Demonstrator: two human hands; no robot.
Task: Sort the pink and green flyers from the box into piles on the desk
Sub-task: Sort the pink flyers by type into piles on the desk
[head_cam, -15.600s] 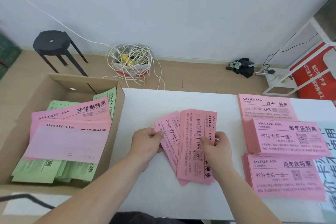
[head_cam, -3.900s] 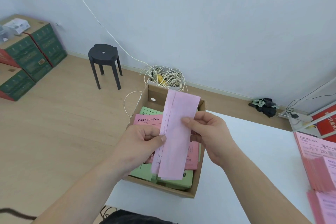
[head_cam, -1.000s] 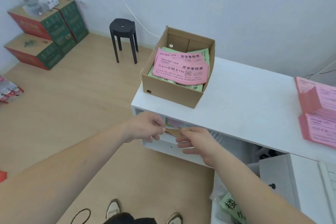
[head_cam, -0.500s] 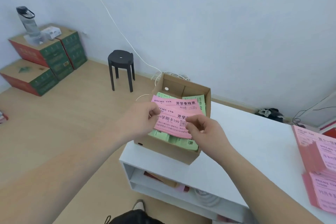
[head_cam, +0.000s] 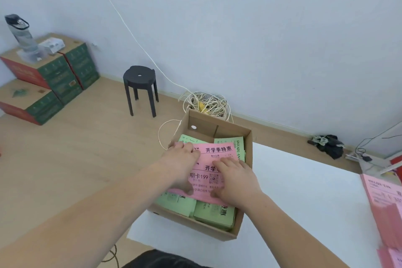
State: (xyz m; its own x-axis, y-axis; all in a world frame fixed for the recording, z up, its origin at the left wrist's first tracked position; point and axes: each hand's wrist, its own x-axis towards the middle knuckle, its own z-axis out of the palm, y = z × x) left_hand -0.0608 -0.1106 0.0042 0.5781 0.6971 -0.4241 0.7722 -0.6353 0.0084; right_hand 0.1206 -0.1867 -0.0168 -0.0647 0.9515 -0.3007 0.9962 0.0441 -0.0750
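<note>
A cardboard box (head_cam: 196,222) stands on the left end of the white desk (head_cam: 304,193). It holds green flyers (head_cam: 174,200) with a stack of pink flyers (head_cam: 217,150) lying on top. Both of my hands are down in the box on the pink stack. My left hand (head_cam: 182,164) grips its left part, fingers over the top and thumb at the near edge. My right hand (head_cam: 236,178) holds the right part the same way. Sorted pink piles (head_cam: 384,200) lie at the desk's right edge.
A black stool (head_cam: 140,85) stands on the wooden floor beyond the box, with a coil of white cable (head_cam: 206,104) behind it. Stacked green and red cartons (head_cam: 47,80) sit at the far left wall. Dark cloth (head_cam: 328,144) lies on the floor.
A second ago my hands were at the shelf under the desk. They rose to the box, pinched the top pink flyer, and now lie lower on the pink stack.
</note>
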